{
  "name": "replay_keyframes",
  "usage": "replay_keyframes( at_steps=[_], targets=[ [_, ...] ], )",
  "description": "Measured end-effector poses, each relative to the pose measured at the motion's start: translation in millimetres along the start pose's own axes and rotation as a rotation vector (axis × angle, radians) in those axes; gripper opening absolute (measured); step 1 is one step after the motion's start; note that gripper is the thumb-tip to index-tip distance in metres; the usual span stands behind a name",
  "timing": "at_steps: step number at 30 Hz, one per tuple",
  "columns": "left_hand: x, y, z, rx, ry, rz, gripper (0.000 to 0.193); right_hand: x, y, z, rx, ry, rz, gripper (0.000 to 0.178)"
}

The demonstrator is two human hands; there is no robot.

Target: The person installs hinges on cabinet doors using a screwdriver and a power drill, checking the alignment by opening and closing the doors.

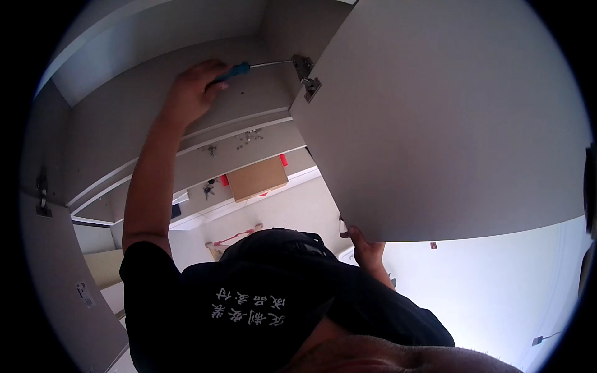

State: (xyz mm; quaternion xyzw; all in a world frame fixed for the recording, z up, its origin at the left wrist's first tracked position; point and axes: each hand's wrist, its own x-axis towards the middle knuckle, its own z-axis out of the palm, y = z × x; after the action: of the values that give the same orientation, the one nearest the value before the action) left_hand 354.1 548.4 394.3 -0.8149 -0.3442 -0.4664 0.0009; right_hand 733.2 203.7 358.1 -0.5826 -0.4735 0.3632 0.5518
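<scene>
My left hand [191, 93] is raised inside a grey cabinet [168, 81], closed around the blue handle of a screwdriver [237, 70]. The thin metal shaft runs to the right, and its tip meets a metal hinge [303, 67] on the cabinet's side wall. That hinge joins a large grey cabinet door [448, 124], which is swung out to the right. At the door's lower edge, my right hand [368, 250] grips the panel; the door hides part of its fingers.
A second door [62, 267] hangs from another hinge [43, 196] at the left. Small metal fittings [250, 137] lie on a ledge below. Lower down are a cardboard box [258, 178], a bunch of keys [209, 191] and a pink-red frame [233, 239].
</scene>
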Motion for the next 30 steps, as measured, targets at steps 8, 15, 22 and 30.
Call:
replay_keyframes(
  at_steps=[8, 15, 22, 30],
  targets=[
    [14.3, 11.9, -9.4, -0.325, -0.194, -0.466, 0.028, -0.3, 4.8, -2.0, -0.008, -0.004, -0.044, 0.027],
    [29.0, 16.9, -17.2, -0.625, -0.321, -0.863, 0.025, -2.3, 3.6, -2.6, 0.006, 0.017, -0.017, 0.028],
    [29.9, 20.3, -19.4, -0.691, -0.309, -0.881, 0.025, -1.7, 2.7, -3.8, 0.022, 0.006, -0.016, 0.027],
    [11.9, 16.9, 4.4, -0.101, 0.044, -0.309, 0.030, -4.8, 5.4, -3.1, 0.014, 0.005, 0.010, 0.030]
  ],
)
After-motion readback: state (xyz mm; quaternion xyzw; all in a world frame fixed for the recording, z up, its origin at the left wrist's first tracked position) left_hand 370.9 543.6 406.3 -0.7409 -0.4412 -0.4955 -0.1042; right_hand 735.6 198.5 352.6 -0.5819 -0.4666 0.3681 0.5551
